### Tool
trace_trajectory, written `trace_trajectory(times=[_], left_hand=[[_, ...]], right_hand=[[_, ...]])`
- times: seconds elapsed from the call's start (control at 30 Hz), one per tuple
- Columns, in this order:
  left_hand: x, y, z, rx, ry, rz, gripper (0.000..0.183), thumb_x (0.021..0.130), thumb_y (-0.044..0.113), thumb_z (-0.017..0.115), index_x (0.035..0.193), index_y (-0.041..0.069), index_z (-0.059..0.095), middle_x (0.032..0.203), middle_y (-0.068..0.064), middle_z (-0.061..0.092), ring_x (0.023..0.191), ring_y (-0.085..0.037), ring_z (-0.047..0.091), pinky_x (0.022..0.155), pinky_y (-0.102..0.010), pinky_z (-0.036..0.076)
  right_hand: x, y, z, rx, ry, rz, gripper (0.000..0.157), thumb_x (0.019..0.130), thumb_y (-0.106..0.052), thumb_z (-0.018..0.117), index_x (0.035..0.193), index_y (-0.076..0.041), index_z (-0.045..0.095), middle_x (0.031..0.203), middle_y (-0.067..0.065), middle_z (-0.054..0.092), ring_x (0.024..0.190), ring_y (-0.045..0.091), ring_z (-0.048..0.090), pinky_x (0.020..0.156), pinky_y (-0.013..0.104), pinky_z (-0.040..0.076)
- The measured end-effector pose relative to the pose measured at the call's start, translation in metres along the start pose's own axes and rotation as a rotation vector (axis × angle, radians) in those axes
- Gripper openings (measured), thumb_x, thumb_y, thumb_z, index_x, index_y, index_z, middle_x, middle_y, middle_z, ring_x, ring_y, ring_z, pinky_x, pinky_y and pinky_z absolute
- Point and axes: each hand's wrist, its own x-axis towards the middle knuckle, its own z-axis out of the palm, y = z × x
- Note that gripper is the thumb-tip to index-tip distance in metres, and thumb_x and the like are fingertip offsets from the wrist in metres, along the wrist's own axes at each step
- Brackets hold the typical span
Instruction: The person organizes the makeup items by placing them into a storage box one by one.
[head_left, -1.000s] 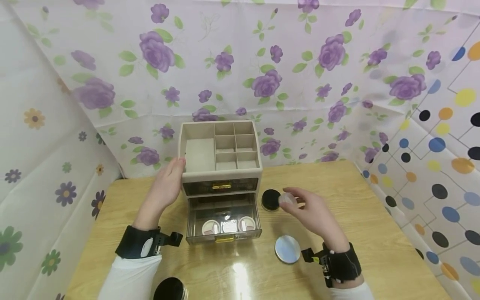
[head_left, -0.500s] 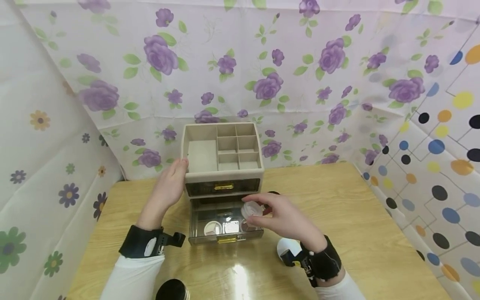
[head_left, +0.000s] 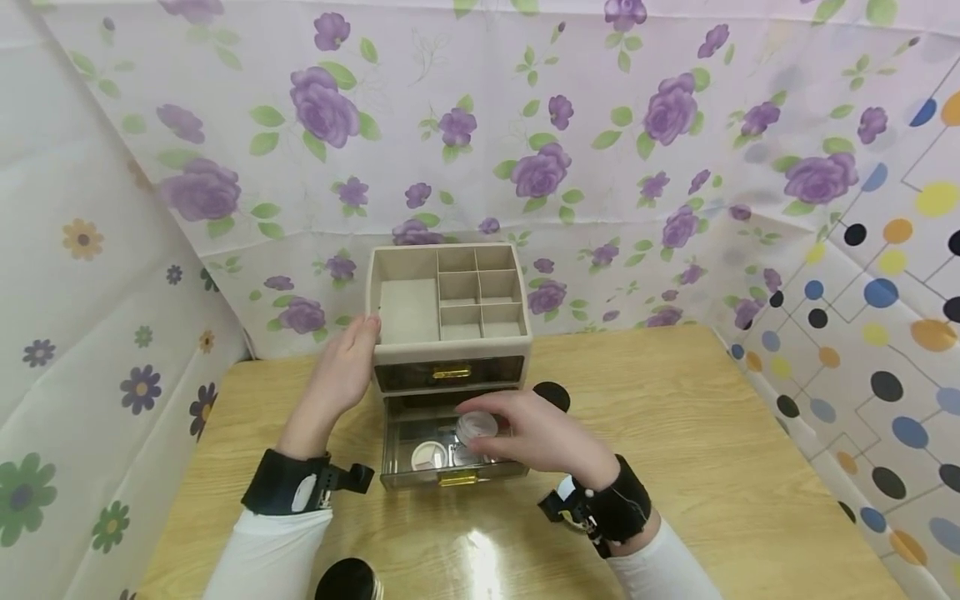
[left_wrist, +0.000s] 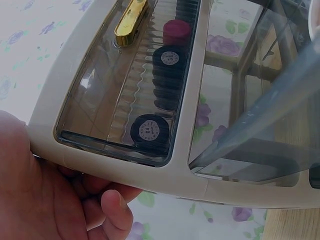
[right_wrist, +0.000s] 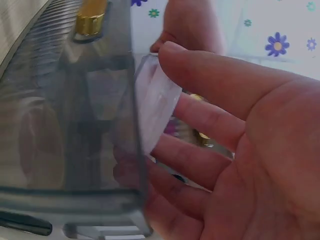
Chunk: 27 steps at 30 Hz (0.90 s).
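A beige cosmetics organizer (head_left: 450, 344) stands on the table, its lower clear drawer (head_left: 405, 479) pulled out. My left hand (head_left: 341, 371) rests against the organizer's left side, with fingertips at the top rim. Over the drawer, my right hand (head_left: 536, 429) pinches a small clear round jar (head_left: 476, 425) between thumb and fingers. The right wrist view shows this jar (right_wrist: 159, 100) edge-on beside the drawer wall. A round pale compact (head_left: 429, 456) lies at the drawer's left; what lies farther right is mostly covered by my hand and the jar. Through the upper drawer, the left wrist view shows dark labelled tubes (left_wrist: 150, 131).
Right of the organizer sits a black round lid (head_left: 552, 397), partly behind my right hand. A black-topped jar (head_left: 347, 579) stands near the front edge. A silvery disc (head_left: 566, 483) shows partly under my right wrist. Flowered cloth (head_left: 465, 183) hangs behind the table.
My right hand has carried the clear jar leftward from beside the black lid to above the open drawer. The left hand has stayed on the organizer's side.
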Motion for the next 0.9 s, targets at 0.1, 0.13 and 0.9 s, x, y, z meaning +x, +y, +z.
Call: trace_trajectory(times=[0.1,0.13,0.9], left_hand=[[-0.001,-0.001,-0.002,-0.005,0.006,-0.008,0.082,0.114,0.057,0.014,0.166,-0.005,0.023,0.171,-0.03,0.023,0.158,-0.049,0.019,0.127,-0.061,0.015],[0.0,-0.002,-0.002,-0.006,0.009,-0.008,0.082,0.114,0.057,0.014,0.166,-0.005,0.024,0.171,-0.029,0.024,0.158,-0.048,0.02,0.127,-0.061,0.015],[0.003,-0.005,0.001,-0.015,0.054,0.029,0.061,0.116,0.053,0.018,0.12,0.003,0.053,0.116,-0.026,0.056,0.111,-0.041,0.056,0.094,-0.055,0.045]], right_hand=[[0.009,-0.001,0.004,-0.042,-0.04,-0.008,0.045,0.102,-0.032,0.078,0.143,-0.018,0.069,0.116,-0.011,0.075,0.095,0.004,0.067,0.085,0.031,0.055],[0.012,-0.001,0.005,-0.056,-0.051,-0.008,0.045,0.101,-0.032,0.078,0.143,-0.017,0.069,0.114,-0.01,0.075,0.095,0.002,0.067,0.084,0.031,0.055],[0.035,0.0,0.031,-0.226,-0.065,0.06,0.037,0.102,-0.025,0.077,0.138,-0.015,0.072,0.12,-0.003,0.077,0.084,0.001,0.068,0.078,0.03,0.057]])
